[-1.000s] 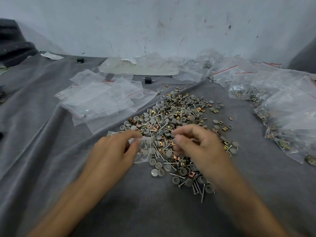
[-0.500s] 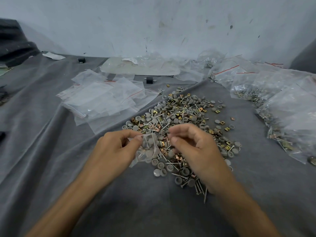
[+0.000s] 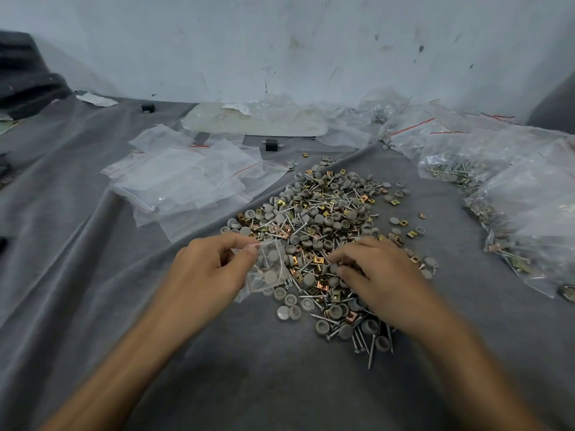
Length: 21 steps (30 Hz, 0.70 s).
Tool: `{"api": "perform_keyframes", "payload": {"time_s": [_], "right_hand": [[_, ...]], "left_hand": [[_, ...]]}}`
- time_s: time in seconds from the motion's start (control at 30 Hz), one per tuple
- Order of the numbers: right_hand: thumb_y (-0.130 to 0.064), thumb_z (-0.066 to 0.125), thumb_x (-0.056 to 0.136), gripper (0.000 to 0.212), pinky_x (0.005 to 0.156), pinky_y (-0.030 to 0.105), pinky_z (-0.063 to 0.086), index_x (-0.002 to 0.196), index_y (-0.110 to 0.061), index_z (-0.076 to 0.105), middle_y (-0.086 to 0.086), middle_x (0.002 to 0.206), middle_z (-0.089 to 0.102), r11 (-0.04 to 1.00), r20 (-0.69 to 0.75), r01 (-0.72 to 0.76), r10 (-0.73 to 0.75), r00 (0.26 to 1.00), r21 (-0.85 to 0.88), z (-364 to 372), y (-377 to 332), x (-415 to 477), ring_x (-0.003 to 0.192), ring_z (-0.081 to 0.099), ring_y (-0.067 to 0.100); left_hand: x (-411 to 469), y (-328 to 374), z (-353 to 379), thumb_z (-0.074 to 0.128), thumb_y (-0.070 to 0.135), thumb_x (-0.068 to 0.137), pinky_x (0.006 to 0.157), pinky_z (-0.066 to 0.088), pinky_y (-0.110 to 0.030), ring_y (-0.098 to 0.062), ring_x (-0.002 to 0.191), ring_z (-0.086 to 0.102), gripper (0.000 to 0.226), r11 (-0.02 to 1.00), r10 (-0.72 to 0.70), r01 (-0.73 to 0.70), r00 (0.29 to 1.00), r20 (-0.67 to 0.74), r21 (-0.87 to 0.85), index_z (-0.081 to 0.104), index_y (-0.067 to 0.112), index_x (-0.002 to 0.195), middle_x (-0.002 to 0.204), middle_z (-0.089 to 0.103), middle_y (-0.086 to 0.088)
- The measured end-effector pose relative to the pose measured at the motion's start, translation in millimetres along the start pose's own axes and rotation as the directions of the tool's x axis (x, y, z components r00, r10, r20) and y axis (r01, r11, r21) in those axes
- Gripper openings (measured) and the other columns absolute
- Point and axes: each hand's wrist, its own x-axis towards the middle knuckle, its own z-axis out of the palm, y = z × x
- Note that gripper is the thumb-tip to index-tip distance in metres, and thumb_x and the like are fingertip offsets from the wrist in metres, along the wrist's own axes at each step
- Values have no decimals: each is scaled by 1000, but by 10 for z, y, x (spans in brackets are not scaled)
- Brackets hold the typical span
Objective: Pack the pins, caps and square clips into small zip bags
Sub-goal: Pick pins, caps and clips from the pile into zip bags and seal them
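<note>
**Step in hand:** filling one bag, judged partway through.

- Left hand (image 3: 211,269): thumb and forefinger pinched the mouth of a small zip bag (image 3: 270,270) at the pile's 8 o'clock edge. The bag hung over the loose parts.
- Bag contents: at least two grey caps and one pin showed through the film.
- Right hand (image 3: 384,283): fingers curled down into the pile (image 3: 320,225) at its 5 o'clock side. Whether they pinched a piece could not be told.

**Next move, as judged:** lift a piece and carry it toward 9 o'clock into the held-open mouth.

**Counts**
- Grey caps (image 3: 284,312), pins (image 3: 371,349) and brass square clips (image 3: 403,223): too many and too tangled to count.
- Empty zip bags (image 3: 186,178): an overlapping stack at 10 o'clock from the pile, number unclear.
- Filled bags (image 3: 513,197): several from 1 to 3 o'clock, on the grey cloth (image 3: 77,275).
</note>
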Motion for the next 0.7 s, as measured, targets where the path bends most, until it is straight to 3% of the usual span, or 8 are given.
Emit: {"api": "perform_keyframes", "payload": {"time_s": [0.2,0.3,0.4,0.53,0.7], "right_hand": [[-36,55,100,14,92,31,42,112,-35,61,-20,104,57,999,-166,-16,23,986,43,23,-47,-24,105,51,8],[-33,60,99,14,76,11,48,112,-34,66,-20,98,67,923,-224,21,71,972,384,20,-187,-46,93,63,-4],[-23,67,96,18,77,16,54,111,-31,71,-15,95,74,776,-90,31,34,995,630,151,-453,-70,92,68,-1],[-15,65,96,28,83,20,55,120,-28,70,-14,103,74,804,-136,157,-95,986,573,363,-698,-94,94,68,-2],[-19,66,97,21,76,17,56,111,-32,70,-21,99,73,774,-237,161,-15,971,613,222,-538,-50,90,70,-1]], "left_hand": [[-14,48,1,59,42,98,51,39,-19,0,47,54,15,1000,1,-2,1000,11,14,73,40,91,57,66,6],[-35,73,10,59,42,99,54,41,-27,-1,47,56,16,999,7,-8,1000,15,39,72,41,90,56,66,8],[-34,86,20,59,42,98,58,41,-28,0,49,57,16,999,0,0,1000,17,40,73,40,90,56,66,9],[-27,74,21,61,39,99,56,41,-27,0,48,55,15,1000,10,-10,1000,17,4,73,43,91,57,66,7],[-7,28,-9,61,41,99,57,42,-27,-1,49,56,13,999,6,-6,1000,9,-34,69,50,96,57,66,6]]}}
